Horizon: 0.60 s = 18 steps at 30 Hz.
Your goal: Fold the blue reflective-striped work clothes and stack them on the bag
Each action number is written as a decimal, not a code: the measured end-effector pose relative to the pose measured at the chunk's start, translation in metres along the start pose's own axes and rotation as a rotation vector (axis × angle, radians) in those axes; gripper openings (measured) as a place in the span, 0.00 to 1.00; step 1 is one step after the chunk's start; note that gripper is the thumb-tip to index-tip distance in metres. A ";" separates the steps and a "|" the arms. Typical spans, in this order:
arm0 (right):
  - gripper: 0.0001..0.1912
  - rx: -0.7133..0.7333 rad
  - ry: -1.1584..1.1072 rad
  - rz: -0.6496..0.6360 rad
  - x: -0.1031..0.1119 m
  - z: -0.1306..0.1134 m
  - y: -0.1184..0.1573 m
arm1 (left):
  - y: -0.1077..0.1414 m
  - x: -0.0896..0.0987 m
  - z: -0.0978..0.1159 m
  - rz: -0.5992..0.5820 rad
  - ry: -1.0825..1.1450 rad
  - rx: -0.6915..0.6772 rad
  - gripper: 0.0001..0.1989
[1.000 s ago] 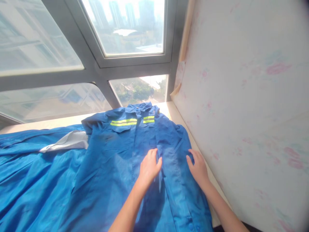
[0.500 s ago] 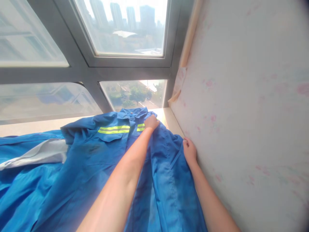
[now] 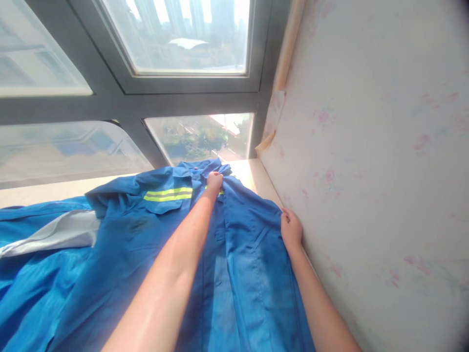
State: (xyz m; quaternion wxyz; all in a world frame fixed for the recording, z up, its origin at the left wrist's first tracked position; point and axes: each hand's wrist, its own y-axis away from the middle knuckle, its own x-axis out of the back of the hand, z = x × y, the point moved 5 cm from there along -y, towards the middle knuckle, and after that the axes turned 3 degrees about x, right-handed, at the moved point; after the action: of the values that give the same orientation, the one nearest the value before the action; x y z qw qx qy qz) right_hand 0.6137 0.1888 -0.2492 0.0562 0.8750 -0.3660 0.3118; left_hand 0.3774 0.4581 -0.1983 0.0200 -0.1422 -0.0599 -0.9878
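Farthest from the floral wall point(image 3: 366, 146) we log a rumpled blue cloth point(image 3: 36, 288) with a pale grey panel point(image 3: 69, 231). Next, nearer the wall, our blue jacket point(image 3: 120, 264) lies face up, its far part over the pale sill point(image 3: 262, 178); long axis runs away from us, roughly alongside the wall's foot, with the collar point(image 3: 200, 167) at the far end and the body reaching toward us. Yellow-green stripe point(image 3: 167, 194) crosses the chest on the side farther from the wall. Left hand point(image 3: 215, 182), well apart from the wall, is closed, a bunch of the front just below the collar in its grip. Right hand point(image 3: 292, 227), just beside the wall, has fingers curled in, pinching the jacket's outer edge. Against half a second ago: left hand has shifted away from the wall, drawing the front edge with it, and the short stripe point(image 3: 221, 192) by that hand is mostly covered. Right hand's grip is little changed.
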 end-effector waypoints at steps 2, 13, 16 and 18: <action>0.26 0.111 0.042 0.020 0.004 -0.004 0.008 | 0.014 0.003 0.008 0.035 -0.078 -0.032 0.20; 0.24 0.770 0.503 -0.290 -0.062 -0.074 0.008 | 0.213 -0.018 -0.034 -0.313 -1.046 -0.755 0.29; 0.26 0.734 0.601 -0.329 -0.073 -0.068 0.000 | 0.226 -0.008 -0.048 -0.320 -1.091 -0.739 0.29; 0.27 0.738 0.633 -0.325 -0.074 -0.066 0.000 | 0.239 0.000 -0.049 -0.306 -1.115 -0.682 0.28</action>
State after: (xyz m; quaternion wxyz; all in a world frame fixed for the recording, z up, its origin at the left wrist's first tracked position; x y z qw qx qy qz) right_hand 0.5405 0.2550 -0.2402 -0.1007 0.7449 -0.0557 0.6572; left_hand 0.3769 0.2151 -0.2183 -0.2001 -0.6194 0.2349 -0.7219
